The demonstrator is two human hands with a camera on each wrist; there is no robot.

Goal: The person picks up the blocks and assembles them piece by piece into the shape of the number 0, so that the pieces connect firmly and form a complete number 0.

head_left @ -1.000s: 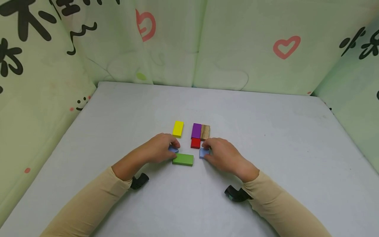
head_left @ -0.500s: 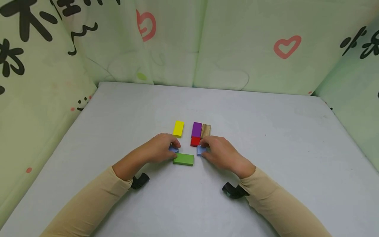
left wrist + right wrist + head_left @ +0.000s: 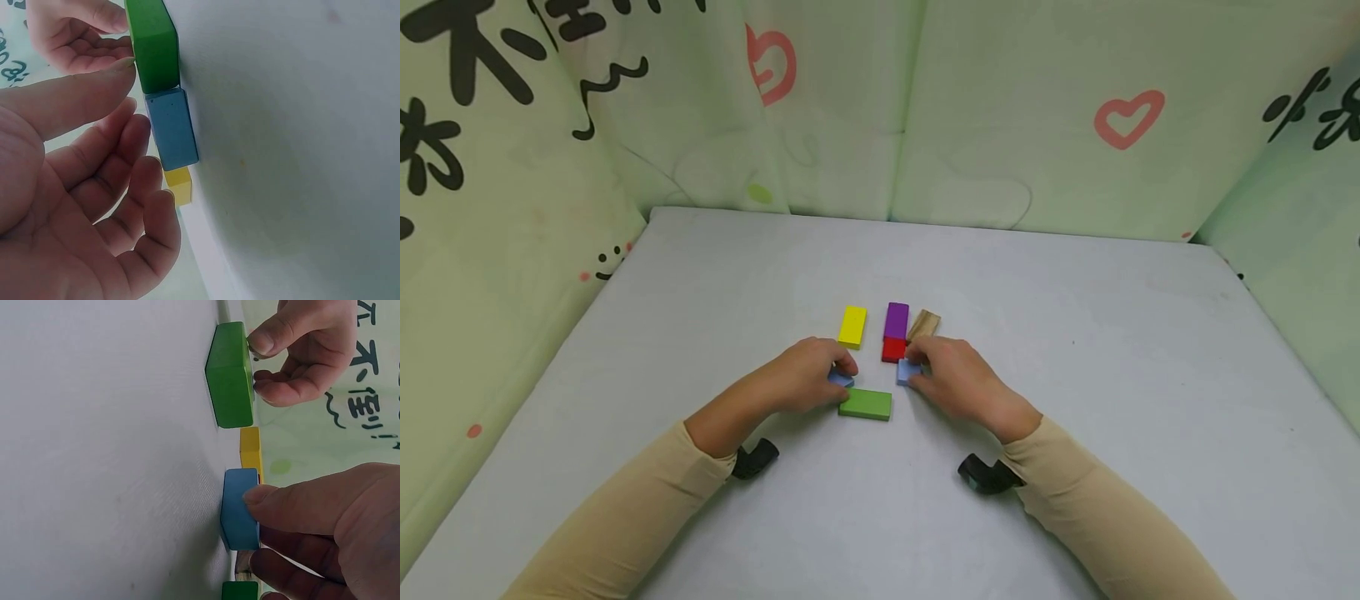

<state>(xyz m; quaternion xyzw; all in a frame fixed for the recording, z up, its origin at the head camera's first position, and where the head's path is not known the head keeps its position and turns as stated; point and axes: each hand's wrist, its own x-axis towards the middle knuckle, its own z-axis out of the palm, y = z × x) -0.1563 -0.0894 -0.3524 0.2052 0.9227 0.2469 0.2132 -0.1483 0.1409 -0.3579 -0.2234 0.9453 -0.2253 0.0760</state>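
My left hand (image 3: 805, 375) hovers with loosely curved fingers over a light blue block (image 3: 172, 128); its thumb touches the green block (image 3: 865, 405) at one corner. The green block abuts that blue block in the left wrist view. On the other side, my right hand (image 3: 966, 383) holds a second blue block (image 3: 239, 509), thumb on its near face and fingers behind. Just beyond it lies a red block (image 3: 892, 350), end to end with a purple block (image 3: 896, 321). A wood-grain block (image 3: 925, 323) sits askew beside them, its near end covered by my right fingers.
A yellow block (image 3: 852, 327) lies beyond my left hand, apart from the purple one. Another green block (image 3: 240, 590) shows at the bottom of the right wrist view. All rest on a white table (image 3: 1075, 333) with printed curtains (image 3: 1000, 125) behind.
My right hand has moved the blue block away from me and slightly left. The red and purple blocks have shifted away too, and the wood-grain block has turned. My left hand has stayed put.
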